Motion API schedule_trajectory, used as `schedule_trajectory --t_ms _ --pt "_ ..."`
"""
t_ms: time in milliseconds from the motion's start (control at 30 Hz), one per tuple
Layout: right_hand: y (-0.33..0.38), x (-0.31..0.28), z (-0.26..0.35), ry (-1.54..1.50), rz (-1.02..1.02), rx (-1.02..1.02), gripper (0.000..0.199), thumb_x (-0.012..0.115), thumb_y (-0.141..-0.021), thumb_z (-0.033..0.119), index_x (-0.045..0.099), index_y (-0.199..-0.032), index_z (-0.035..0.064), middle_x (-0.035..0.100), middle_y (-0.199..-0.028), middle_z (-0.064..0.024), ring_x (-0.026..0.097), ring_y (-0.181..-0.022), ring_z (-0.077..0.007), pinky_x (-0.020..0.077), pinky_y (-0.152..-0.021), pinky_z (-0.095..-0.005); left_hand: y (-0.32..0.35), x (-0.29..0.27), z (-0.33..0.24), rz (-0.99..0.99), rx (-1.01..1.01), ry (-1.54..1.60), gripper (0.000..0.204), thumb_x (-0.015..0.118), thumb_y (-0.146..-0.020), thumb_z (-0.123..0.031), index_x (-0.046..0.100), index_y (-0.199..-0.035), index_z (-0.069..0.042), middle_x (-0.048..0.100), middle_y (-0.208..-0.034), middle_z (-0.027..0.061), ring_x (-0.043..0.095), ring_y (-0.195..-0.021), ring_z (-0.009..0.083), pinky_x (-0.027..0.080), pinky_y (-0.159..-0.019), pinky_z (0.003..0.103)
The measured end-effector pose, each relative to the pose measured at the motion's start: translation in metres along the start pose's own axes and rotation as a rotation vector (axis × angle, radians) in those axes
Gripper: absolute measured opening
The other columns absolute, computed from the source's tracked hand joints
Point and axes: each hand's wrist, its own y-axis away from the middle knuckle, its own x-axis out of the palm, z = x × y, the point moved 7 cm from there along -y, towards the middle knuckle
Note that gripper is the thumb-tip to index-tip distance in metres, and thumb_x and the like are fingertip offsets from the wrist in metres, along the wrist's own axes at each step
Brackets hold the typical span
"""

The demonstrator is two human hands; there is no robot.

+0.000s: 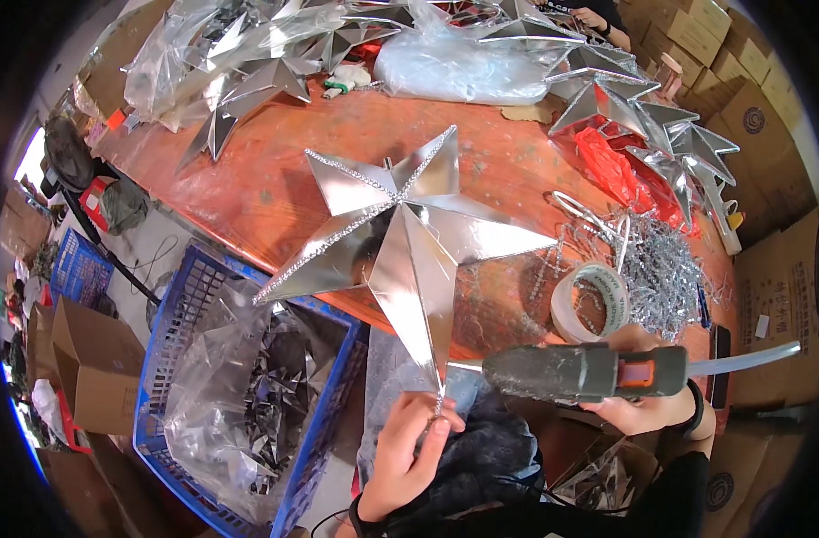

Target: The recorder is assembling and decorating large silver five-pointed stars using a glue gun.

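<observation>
1. Large silver star, five-pointed and folded, lying across the near edge of the orange table, its lowest point hanging off toward the person.
2. Glittering bead trim glued along three of the star's ridges.
3. Left hand just below the star's lowest tip, fingers pinched closed on the end of the trim at that tip.
4. Right hand to the right of that tip, fingers clenched around a grey glue gun with an orange trigger; metal nozzle touching the star's lowest point, clear glue stick jutting out behind.
5. Roll of tape just right of the star, beside a heap of silver bead chain.
6. Red plastic bag farther right of the star, under a row of more silver stars.
7. Blue plastic crate below and left of the star, off the table, lined with clear plastic and holding silver pieces.
8. Clear plastic bags and further stars beyond the star, at the far side of the table.
9. Another person's hand at the far edge, past the star.
</observation>
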Motion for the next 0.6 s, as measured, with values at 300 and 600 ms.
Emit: schedule_trajectory --t_ms 300,600 --pt "-0.019 -0.005 -0.009 -0.048 -0.202 0.185 0.032 0.069 -0.075 0.010 0.054 -0.100 -0.0008 0.055 -0.094 -0.0133 0.056 -0.084 -0.0210 0.0435 -0.071 -0.0321 0.003 0.013 0.014 0.199 0.065 -0.250 0.007 0.054 -0.083 -0.003 0.061 -0.083 -0.004 0.061 -0.087 0.0111 0.056 -0.091 0.0289 0.042 -0.081 0.036" --pt "-0.040 -0.004 -0.005 0.036 -0.283 0.130 0.034 0.073 -0.074 0.019 0.057 -0.098 0.0003 0.061 -0.079 -0.0129 0.062 -0.066 -0.0266 0.0466 -0.059 -0.0319 0.005 0.008 0.040 0.167 0.111 -0.286 0.005 0.054 -0.084 -0.006 0.057 -0.085 -0.003 0.059 -0.083 0.0083 0.055 -0.079 0.0275 0.042 -0.072 0.037"
